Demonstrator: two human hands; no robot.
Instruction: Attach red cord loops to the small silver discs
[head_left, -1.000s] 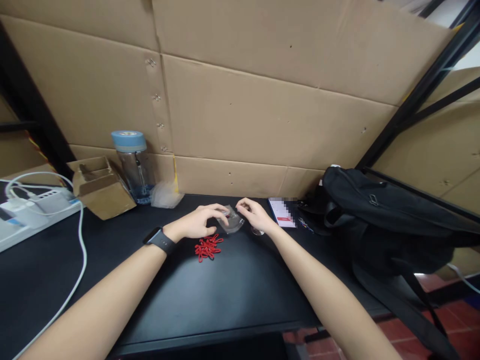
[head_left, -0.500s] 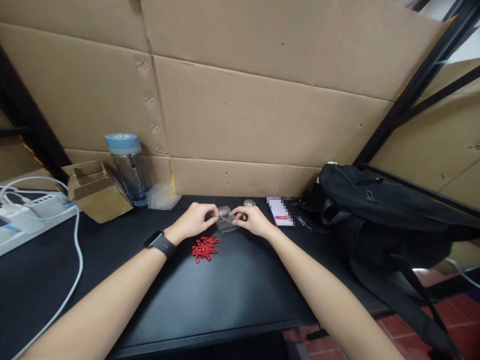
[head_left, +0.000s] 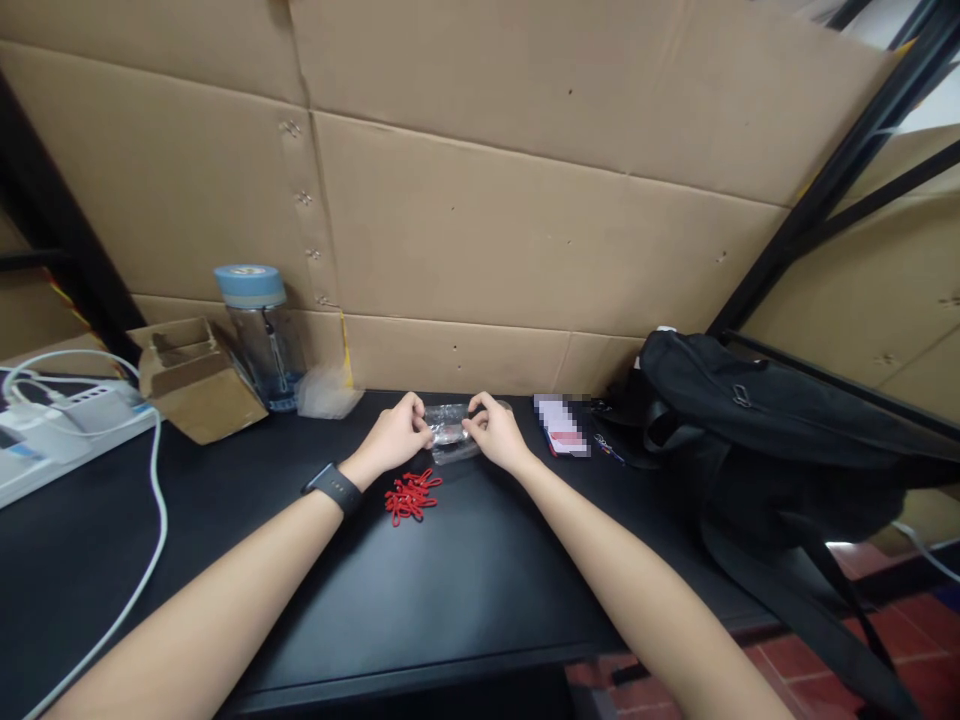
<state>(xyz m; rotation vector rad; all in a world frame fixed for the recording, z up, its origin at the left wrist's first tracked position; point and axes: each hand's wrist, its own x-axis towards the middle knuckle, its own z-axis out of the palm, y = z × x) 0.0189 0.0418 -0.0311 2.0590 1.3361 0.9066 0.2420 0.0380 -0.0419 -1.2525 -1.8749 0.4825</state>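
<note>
A small clear plastic bag (head_left: 448,436) is stretched between my two hands above the black table, with something small and reddish inside that I cannot make out. My left hand (head_left: 396,432) pinches the bag's left edge between thumb and fingers; a black watch is on that wrist. On the opposite side, my right hand (head_left: 496,432) pinches the bag's right edge. Just below the left hand lies a small heap of red cord loops (head_left: 411,497). Behind the right hand, a small round thing (head_left: 507,406) is mostly hidden.
At the left stand an opened cardboard box (head_left: 196,385), a blue-lidded bottle (head_left: 259,340), folded clear plastic (head_left: 328,393) and a white power strip (head_left: 90,425) with cables. A phone (head_left: 561,425) lies right of my hands, near a black backpack (head_left: 772,430). Cardboard (head_left: 480,250) walls the back.
Both hands have shifted their grip on the bag. It is now spread flatter and wider between them, and the fingers sit higher along its edges. The red loops stay put.
</note>
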